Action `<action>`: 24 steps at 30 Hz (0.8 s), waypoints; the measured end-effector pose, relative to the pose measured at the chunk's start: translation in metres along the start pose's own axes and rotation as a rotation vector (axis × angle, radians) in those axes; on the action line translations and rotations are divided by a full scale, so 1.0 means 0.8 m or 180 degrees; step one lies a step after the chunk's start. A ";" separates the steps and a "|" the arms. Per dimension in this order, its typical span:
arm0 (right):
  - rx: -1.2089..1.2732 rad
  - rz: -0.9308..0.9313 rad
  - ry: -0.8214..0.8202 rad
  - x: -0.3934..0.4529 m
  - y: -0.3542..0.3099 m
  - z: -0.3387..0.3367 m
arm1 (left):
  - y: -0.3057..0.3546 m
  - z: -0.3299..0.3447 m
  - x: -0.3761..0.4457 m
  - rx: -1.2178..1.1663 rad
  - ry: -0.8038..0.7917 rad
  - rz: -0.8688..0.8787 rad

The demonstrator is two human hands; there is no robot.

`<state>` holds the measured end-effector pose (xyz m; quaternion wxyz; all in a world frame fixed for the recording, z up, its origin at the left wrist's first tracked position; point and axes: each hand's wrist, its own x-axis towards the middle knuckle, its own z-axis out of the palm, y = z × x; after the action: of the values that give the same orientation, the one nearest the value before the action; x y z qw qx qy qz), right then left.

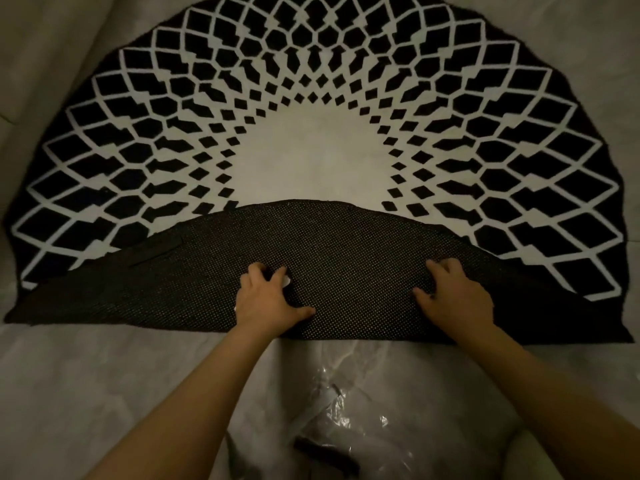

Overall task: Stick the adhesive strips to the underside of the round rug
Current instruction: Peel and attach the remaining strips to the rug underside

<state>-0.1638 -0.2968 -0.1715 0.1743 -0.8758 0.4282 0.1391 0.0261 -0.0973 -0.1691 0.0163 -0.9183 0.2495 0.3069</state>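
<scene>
The round rug (318,109) lies flat on a pale floor, and its near edge is folded back over the top, so the dark dotted underside (346,244) faces up in a long curved flap. Both hands rest on this flap.

The left hand (268,299) is near the middle of the flap. Its fingers are bent and pushing down, and a small white bit (286,280) peeks out by the fingers. It may be peel-off paper from a strip, but it is too small to be sure, so I cannot tell if this grip holds it or only presses. The right hand (453,294) is on the flap to the right of the left hand, with loosely bent fingers pressing on the rug and holding nothing.

One dark strip (156,252) looks already stuck on the flap, far to the left of the left hand. In front of the flap, close to the person, lies a clear plastic bag (346,410) with a white strip (313,408) and a dark piece (325,452) on it.

The step now seems to be pushing a strip down. To do it well, keep the flap flat with the right hand, rub hard along the whole strip, and smooth out bumps. More strips are probably still needed.
</scene>
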 end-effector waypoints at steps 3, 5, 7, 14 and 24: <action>0.0999 0.0359 0.0338 -0.019 -0.045 -0.024 | 0.014 -0.028 -0.027 -0.0890 0.0393 -0.0093; 0.1419 0.0299 0.0252 -0.038 -0.086 -0.045 | 0.023 -0.057 -0.050 -0.1680 0.0692 -0.0251; 0.1587 0.0143 0.0144 -0.057 -0.116 -0.062 | 0.030 -0.086 -0.067 -0.2346 0.0855 -0.0539; 0.1940 -0.0393 -0.0019 -0.117 -0.191 -0.162 | 0.008 -0.182 -0.156 -0.3687 0.0502 -0.0716; 0.2469 -0.0206 -0.0090 -0.230 -0.237 -0.303 | -0.001 -0.280 -0.318 -0.4084 -0.0079 -0.0523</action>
<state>-0.0990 -0.1618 0.1547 0.5027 -0.7559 0.4186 -0.0266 -0.0236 -0.0237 0.1580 -0.5094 -0.7581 -0.0547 0.4034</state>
